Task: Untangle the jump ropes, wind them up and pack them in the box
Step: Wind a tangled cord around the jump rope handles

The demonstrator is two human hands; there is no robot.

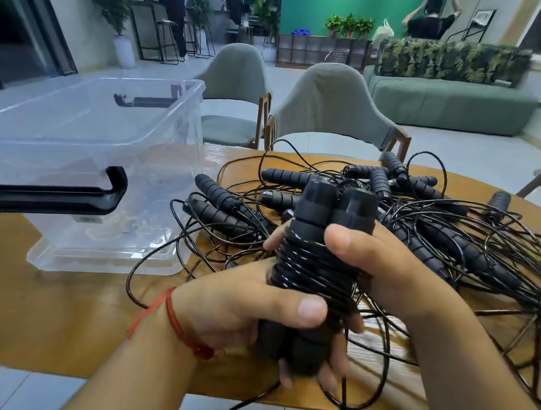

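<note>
Fingers (340,240) of the right hand (394,275) curl round the top of the wound jump rope (316,271), and the left hand (240,307) grips its 2 handles lower down, thumb across the coils, above the table's (51,302) near edge. To finish well, hold the turns tight, tuck any loose tail under a coil, then lay it in the clear box (102,242) to the left, away from the tangled pile (436,221).

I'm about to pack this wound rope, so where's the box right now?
In the head view the clear plastic box stands open on the wooden table at the left, just left of the tangled jump ropes.
</note>
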